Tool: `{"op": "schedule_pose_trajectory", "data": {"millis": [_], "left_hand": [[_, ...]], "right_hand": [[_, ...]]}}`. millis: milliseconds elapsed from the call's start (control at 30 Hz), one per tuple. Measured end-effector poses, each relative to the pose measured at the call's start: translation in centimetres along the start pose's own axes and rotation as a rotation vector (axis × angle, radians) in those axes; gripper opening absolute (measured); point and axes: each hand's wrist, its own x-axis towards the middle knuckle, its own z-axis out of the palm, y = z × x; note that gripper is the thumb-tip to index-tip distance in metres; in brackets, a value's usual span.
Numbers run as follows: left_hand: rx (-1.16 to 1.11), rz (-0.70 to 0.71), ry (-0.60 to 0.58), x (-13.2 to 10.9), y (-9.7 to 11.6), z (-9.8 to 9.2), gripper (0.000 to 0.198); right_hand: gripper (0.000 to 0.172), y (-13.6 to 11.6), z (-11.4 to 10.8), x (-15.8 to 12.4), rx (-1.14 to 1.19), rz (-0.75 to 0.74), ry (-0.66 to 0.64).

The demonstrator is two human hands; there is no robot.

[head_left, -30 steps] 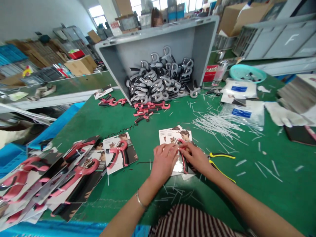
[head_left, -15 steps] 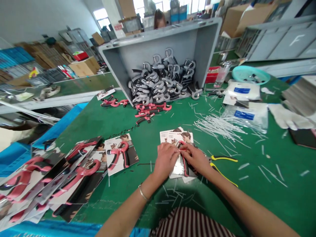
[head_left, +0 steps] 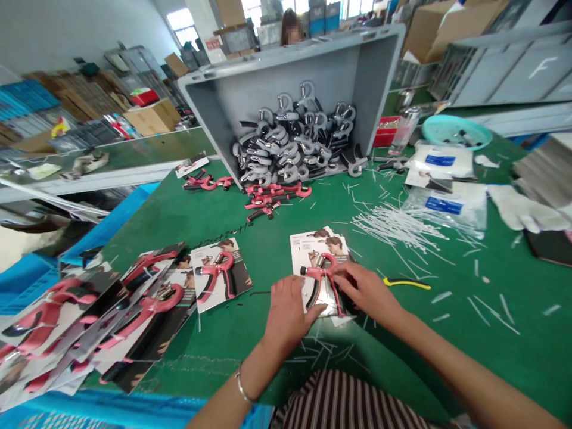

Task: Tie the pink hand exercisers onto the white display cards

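A red and black hand grip strengthener (head_left: 318, 273) lies on a printed backing card (head_left: 300, 253), which rests on other cards. My right hand (head_left: 364, 292) has its fingertips closed at the strengthener's right handle, and what lies beneath them is partly hidden. My left hand (head_left: 286, 313) is open at the lower left, thumb stretched towards the card's bottom edge. Yellow-handled pliers (head_left: 406, 283) lie beside my right hand, partly covered by my arm. Further left, another carded hand grip (head_left: 218, 274) lies flat, next to a pile of carded grips (head_left: 147, 310).
A grey crate (head_left: 290, 59) tipped on its side holds many grey grips (head_left: 286, 146). Loose red grips (head_left: 277, 193) lie before it. White cable ties (head_left: 393, 226) are heaped right of the cards, near plastic bags (head_left: 444, 205), a glove (head_left: 518, 205) and a turquoise basin (head_left: 456, 132).
My left hand has let go of the grip and drawn back down and left, its fingers opening. The right hand stays at the grip, shifted slightly right. More of the grip now shows.
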Motion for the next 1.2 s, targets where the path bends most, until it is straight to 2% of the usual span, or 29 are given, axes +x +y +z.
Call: {"op": "schedule_pose_trajectory", "data": {"millis": [67, 133, 267, 333, 500, 600, 767, 900, 967, 1067, 1200], "left_hand": [[0.017, -0.028, -0.064, -0.6, -0.4, -0.3, 0.042], [0.018, 0.003, -0.115, -0.8, -0.3, -0.2, 0.025], [0.015, 0.022, -0.130, -0.7, 0.3, -0.2, 0.021], [-0.082, 0.004, -0.133, -0.7, -0.1, -0.4, 0.019], [-0.304, 0.058, -0.120, -1.1, -2.4, -0.9, 0.021], [-0.346, 0.096, -0.096, -1.0, -2.2, -0.6, 0.023], [-0.506, -0.026, -0.024, 0.0, 0.0, 0.9, 0.014], [-0.660, -0.115, -0.020, 0.2, 0.6, 1.6, 0.009], [-0.718, -0.176, -0.018, 0.2, 0.5, 1.7, 0.008], [-0.779, -0.254, -0.024, 0.0, 0.5, 1.6, 0.006], [-0.787, -0.271, -0.026, -0.1, 0.7, 1.6, 0.006]], "right_hand": [[0.018, -1.2, 0.0, -1.0, -0.154, -0.113, -0.036], [0.014, -2.2, 0.8, -1.5, -0.320, -0.195, -0.091], [0.010, -3.0, 2.8, -1.4, -0.560, -0.263, -0.136], [0.011, -2.7, 3.2, -1.2, -0.599, -0.278, -0.151], [0.013, -1.6, 2.5, -1.7, -0.627, -0.272, -0.163], [0.013, -1.6, 2.0, -1.7, -0.591, -0.241, -0.122], [0.013, -2.1, 1.7, -1.8, -0.399, -0.240, -0.014], [0.011, -1.3, 1.8, -2.0, -0.183, -0.124, -0.056], [0.012, -0.8, 1.8, -2.1, -0.136, -0.111, -0.070], [0.014, -0.3, 1.6, -2.3, -0.197, -0.159, -0.080], [0.016, -0.4, 1.2, -2.6, -0.360, -0.197, -0.089]]}}
